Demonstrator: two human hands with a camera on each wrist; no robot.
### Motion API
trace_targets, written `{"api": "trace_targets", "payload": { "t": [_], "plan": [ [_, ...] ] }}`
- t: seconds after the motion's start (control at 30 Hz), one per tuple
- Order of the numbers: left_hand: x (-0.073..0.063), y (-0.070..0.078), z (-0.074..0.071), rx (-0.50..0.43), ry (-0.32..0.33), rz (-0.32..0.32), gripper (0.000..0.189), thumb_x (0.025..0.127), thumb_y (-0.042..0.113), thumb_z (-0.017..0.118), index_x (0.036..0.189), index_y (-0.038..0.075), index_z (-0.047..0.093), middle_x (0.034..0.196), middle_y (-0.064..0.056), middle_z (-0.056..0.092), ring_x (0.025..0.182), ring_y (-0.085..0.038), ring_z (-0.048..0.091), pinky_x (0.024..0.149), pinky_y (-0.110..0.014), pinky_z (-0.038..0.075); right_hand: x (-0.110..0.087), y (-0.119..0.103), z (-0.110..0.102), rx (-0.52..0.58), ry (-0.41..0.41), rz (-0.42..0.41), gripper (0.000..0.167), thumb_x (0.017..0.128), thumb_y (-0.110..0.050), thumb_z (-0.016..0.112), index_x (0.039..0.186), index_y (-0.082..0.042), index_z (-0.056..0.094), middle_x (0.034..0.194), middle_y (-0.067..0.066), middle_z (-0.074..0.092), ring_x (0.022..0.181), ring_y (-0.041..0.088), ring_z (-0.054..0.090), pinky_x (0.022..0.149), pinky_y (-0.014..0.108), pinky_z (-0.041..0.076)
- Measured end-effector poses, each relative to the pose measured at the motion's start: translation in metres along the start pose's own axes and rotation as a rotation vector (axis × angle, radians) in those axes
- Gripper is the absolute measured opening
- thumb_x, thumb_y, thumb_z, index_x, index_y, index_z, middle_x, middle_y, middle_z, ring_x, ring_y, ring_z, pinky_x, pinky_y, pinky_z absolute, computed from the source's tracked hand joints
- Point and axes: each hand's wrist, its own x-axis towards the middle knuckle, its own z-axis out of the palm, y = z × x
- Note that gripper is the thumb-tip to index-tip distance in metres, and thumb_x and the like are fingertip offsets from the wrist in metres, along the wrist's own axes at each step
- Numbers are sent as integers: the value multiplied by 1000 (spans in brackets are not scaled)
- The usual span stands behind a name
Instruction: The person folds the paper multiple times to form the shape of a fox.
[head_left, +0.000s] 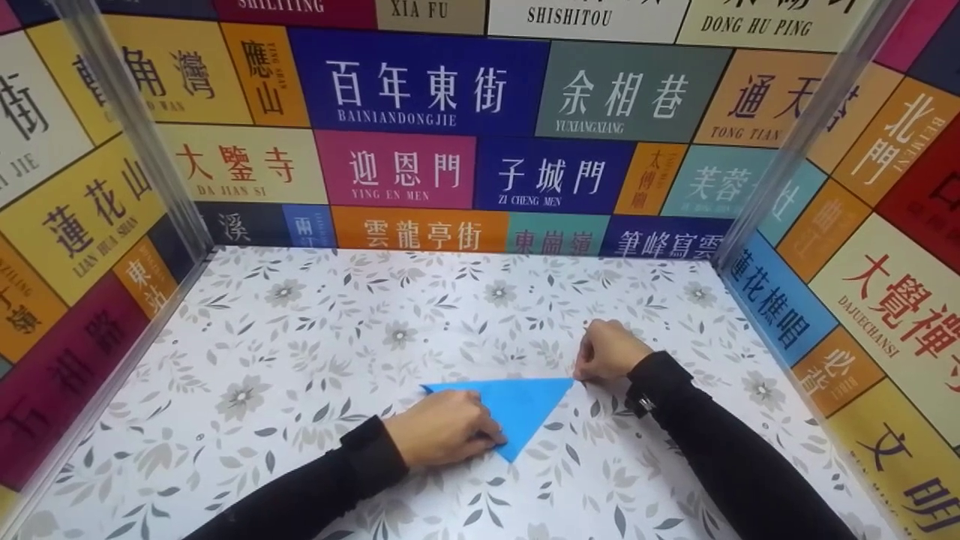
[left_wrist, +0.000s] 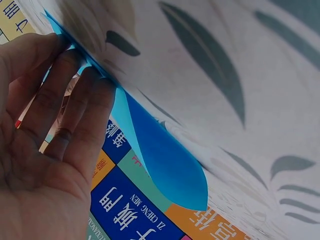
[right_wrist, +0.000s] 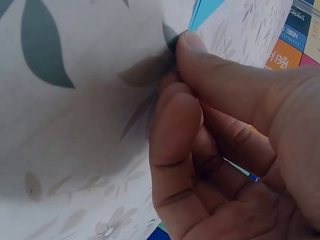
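A sheet of blue paper [head_left: 525, 409], folded into a triangle, lies on the table with one corner pointing towards me. My left hand [head_left: 444, 429] rests on its left part; the left wrist view shows the fingertips [left_wrist: 102, 85] pressed along the sheet, and the paper's far left end [left_wrist: 175, 175] lifts and curls off the surface. At the right corner, my right hand [head_left: 611, 351] pinches the paper tip between thumb and forefinger. In the right wrist view only a sliver of blue paper [right_wrist: 205, 12] shows above the thumb [right_wrist: 192, 42]; the other fingers are curled in.
The table [head_left: 322, 337] wears a white cover printed with grey leaves and flowers. Upright panels of coloured Chinese sign tiles [head_left: 420, 82] enclose it at the back and both sides. Clear strips [head_left: 142, 142] run up the corners.
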Motion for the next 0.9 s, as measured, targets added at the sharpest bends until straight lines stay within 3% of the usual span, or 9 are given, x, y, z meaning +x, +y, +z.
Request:
{"api": "trace_targets", "payload": {
  "t": [0.3, 0.53, 0.73, 0.9],
  "plan": [
    [2, -1, 1, 17, 0, -10, 15, 108, 25, 84, 121, 22, 91, 114, 6, 92, 95, -13, 77, 84, -22, 58, -6, 1, -3, 46, 45, -10, 14, 87, -10, 98, 80, -9, 87, 78, 1, 83, 70, 12, 66, 77, 34, 59],
    [0, 1, 2, 16, 8, -19, 14, 108, 26, 84, 119, 22, 92, 112, 6, 92, 94, -14, 78, 84, -25, 61, -12, -14, -4, 88, 81, -14, 8, 90, -6, 92, 85, -10, 87, 80, 2, 83, 72, 14, 68, 78, 34, 60],
    [1, 2, 2, 24, 15, -32, 13, 107, 26, 86, 117, 23, 93, 111, 7, 92, 91, -15, 76, 81, -26, 59, -15, -33, 6, 117, 106, -117, 7, 92, -6, 93, 89, -8, 88, 81, 3, 82, 72, 9, 66, 72, 26, 56],
    [1, 2, 3, 31, 11, -34, 13, 108, 27, 85, 118, 23, 92, 112, 7, 92, 94, -15, 78, 84, -27, 62, -20, -49, 20, 125, 91, -199, 7, 94, -4, 92, 91, -9, 88, 84, 1, 84, 74, 5, 69, 74, 25, 60]
  ]
}}
